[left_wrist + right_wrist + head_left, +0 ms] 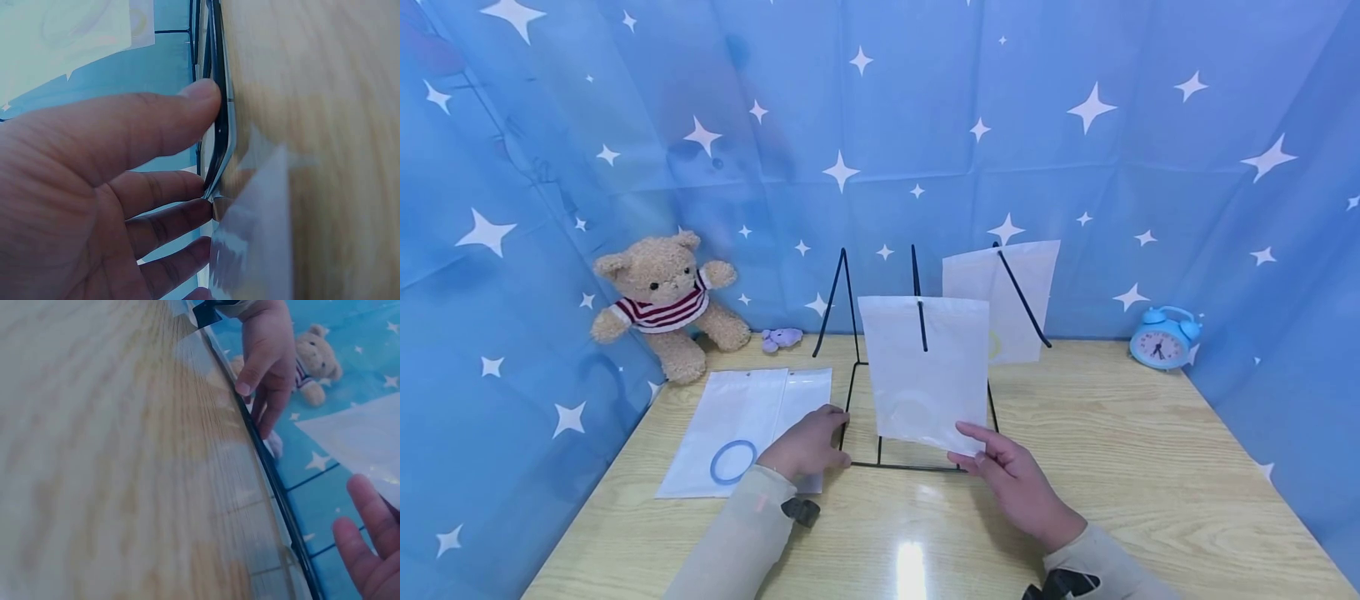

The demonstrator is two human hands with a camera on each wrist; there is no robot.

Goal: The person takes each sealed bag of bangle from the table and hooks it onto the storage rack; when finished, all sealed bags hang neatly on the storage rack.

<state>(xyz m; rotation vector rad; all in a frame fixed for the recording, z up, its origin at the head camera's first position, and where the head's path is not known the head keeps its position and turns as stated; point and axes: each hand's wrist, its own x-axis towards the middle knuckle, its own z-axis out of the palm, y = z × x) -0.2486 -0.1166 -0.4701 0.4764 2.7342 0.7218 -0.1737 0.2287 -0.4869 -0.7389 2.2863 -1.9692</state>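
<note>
A black wire display rack (917, 467) stands on the table. My left hand (811, 442) holds its left front corner, thumb on the wire and fingers along the side bar. A white flat pouch (925, 367) hangs from the rack's middle hook, with a faint pale ring low on it. My right hand (1011, 479) touches the pouch's lower right corner, its fingers (369, 506) fairly straight. Behind, another white pouch (1018, 292) with a yellow ring hangs from the right hook. The left hook (844, 283) bears nothing.
White pouches (722, 417), the top one with a blue ring (733, 462), lie on the table left of the rack, partly under my left arm. A teddy bear (662, 304) and small purple toy (781, 338) sit at the back left, a blue alarm clock (1161, 342) at the back right.
</note>
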